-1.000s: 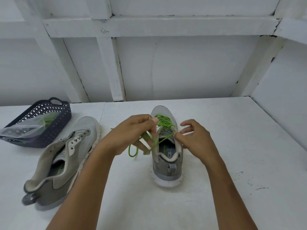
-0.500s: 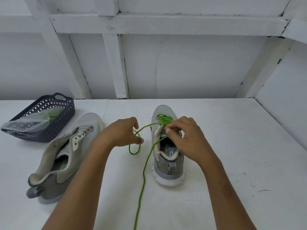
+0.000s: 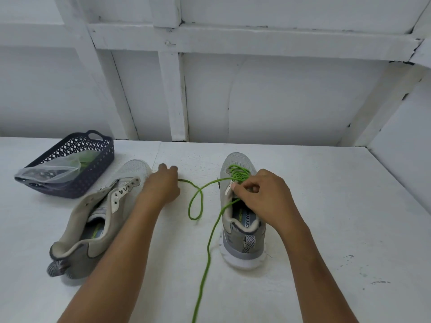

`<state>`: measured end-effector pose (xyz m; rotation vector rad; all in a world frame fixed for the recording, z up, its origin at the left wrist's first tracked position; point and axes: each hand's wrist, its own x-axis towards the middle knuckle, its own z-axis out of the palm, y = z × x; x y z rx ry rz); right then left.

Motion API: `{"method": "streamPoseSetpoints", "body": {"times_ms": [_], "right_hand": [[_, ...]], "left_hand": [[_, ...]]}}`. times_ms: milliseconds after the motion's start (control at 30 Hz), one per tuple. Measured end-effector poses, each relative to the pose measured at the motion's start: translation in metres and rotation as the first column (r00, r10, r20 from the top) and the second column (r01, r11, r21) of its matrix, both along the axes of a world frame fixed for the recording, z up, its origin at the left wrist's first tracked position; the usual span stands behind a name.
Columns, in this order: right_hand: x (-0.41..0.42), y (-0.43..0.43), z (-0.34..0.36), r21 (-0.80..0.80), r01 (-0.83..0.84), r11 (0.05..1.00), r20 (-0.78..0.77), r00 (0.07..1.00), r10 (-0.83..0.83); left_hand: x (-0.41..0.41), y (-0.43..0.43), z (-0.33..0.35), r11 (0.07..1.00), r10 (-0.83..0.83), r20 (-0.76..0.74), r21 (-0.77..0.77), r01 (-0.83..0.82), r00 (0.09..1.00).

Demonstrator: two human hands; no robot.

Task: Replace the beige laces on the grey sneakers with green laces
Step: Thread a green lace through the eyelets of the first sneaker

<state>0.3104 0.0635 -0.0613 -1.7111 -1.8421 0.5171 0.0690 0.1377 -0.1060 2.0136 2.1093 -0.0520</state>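
One grey sneaker [image 3: 242,231] stands upright at centre right, toe pointing away, with a green lace [image 3: 209,241] threaded through its front eyelets. My right hand [image 3: 265,197] is on the shoe's opening, thumb and forefinger pinching the lace at the left eyelet strip. One strand runs from there toward me and leaves the frame at the bottom. The other strand loops on the table and ends in my left hand [image 3: 163,185], which grips it left of the shoe. The second grey sneaker [image 3: 93,220] lies tilted on its side at the left, with no lace in it.
A dark lattice basket [image 3: 95,169] sits at the back left, holding a clear plastic bag [image 3: 46,174] with something green inside. White wall panels and beams close off the table's back and right side.
My left hand has moved left, away from the upright sneaker, drawing the lace end with it and stretching that strand out. My right hand stays on the shoe's eyelets.
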Motion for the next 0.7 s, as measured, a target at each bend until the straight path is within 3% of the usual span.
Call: {"method": "streamPoseSetpoints", "body": {"times_ms": [100,267,300,367,433,533,633,667,700], "right_hand": [[0.003,0.002,0.0,-0.009,-0.029,1.0,-0.01,1.0,0.029],[0.009,0.003,-0.002,-0.047,-0.015,0.999,-0.095,0.995,0.011],[0.009,0.003,-0.002,-0.052,-0.016,0.999,-0.096,0.995,0.011],[0.011,0.003,-0.002,-0.055,-0.018,0.998,-0.102,0.995,0.013],[0.012,0.003,-0.002,-0.056,-0.024,0.998,-0.107,0.994,0.018],[0.012,0.004,-0.002,-0.057,-0.035,0.998,-0.111,0.993,0.028],[0.011,0.005,-0.003,-0.059,-0.042,0.997,-0.109,0.993,0.035],[0.011,0.005,-0.003,-0.059,-0.042,0.997,-0.106,0.994,0.035],[0.011,0.006,-0.003,-0.059,-0.042,0.997,-0.104,0.994,0.036]], "left_hand": [[0.002,0.002,-0.01,0.997,-0.024,-0.057,0.078,0.028,0.998],[0.011,0.003,-0.013,0.981,-0.11,0.06,0.169,0.098,0.992],[0.014,0.002,-0.011,0.98,-0.13,0.096,0.165,0.113,0.987],[0.02,-0.001,-0.002,0.99,-0.091,0.31,0.135,0.051,0.946],[0.026,-0.006,0.012,0.997,0.015,0.597,0.054,-0.059,0.802],[0.031,-0.016,0.037,0.991,0.071,0.899,-0.016,-0.129,0.432],[0.028,-0.028,0.056,0.998,0.058,0.997,-0.058,0.0,0.06],[0.028,-0.031,0.06,0.997,0.047,0.999,-0.047,0.066,0.003],[0.028,-0.034,0.062,0.994,0.016,1.0,-0.018,0.11,0.015]]}}
